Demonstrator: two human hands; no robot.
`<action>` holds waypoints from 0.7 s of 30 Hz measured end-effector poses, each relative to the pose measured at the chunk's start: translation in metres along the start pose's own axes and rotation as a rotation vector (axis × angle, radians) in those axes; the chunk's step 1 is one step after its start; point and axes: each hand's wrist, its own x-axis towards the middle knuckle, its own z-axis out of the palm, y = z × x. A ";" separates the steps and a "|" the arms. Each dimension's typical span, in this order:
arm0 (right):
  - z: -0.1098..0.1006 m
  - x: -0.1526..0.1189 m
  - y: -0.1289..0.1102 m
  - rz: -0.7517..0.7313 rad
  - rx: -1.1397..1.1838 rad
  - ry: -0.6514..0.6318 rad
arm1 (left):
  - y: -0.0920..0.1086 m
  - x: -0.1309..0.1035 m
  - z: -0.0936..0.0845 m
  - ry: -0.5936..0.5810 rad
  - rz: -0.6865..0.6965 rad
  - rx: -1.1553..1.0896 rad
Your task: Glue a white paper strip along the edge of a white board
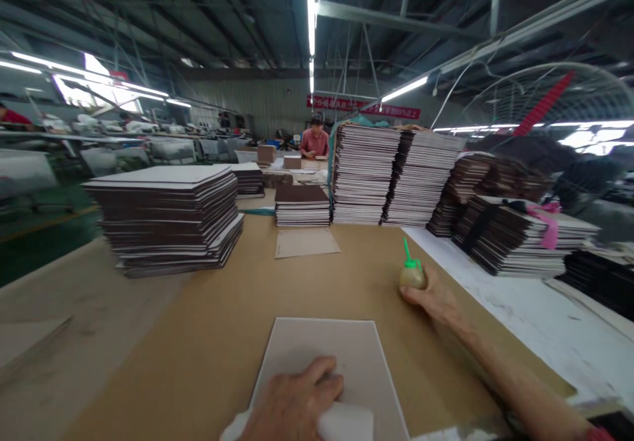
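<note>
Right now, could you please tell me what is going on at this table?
The left hand lies over a pale board on the brown worktop, with something white beneath it. The right hand holds a green-nozzled bottle, nozzle up, clear of the board. Stacks of sheets stand farther back.

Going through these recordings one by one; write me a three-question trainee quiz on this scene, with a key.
1. Which hand holds the green-capped bottle?
2. True or false: the left hand is also on the bottle.
3. Where is the stack with the pink strip: A) left, B) centre, C) right of the picture?

Key: 1. The right hand. 2. False; it is over the pale panel. 3. C.
</note>
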 end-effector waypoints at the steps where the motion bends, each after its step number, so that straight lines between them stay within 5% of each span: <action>1: -0.001 -0.007 -0.009 -0.034 -0.008 -0.064 | 0.000 0.000 -0.002 -0.008 0.007 -0.009; 8: 0.006 -0.054 -0.073 -0.314 0.021 -0.429 | 0.001 -0.004 -0.002 0.032 0.043 -0.017; 16: 0.018 -0.070 -0.111 -0.394 0.139 -0.603 | 0.001 -0.004 0.002 0.073 0.059 0.009; 21: 0.039 -0.068 -0.129 -0.518 0.192 -0.536 | 0.000 -0.004 0.002 0.067 0.067 0.016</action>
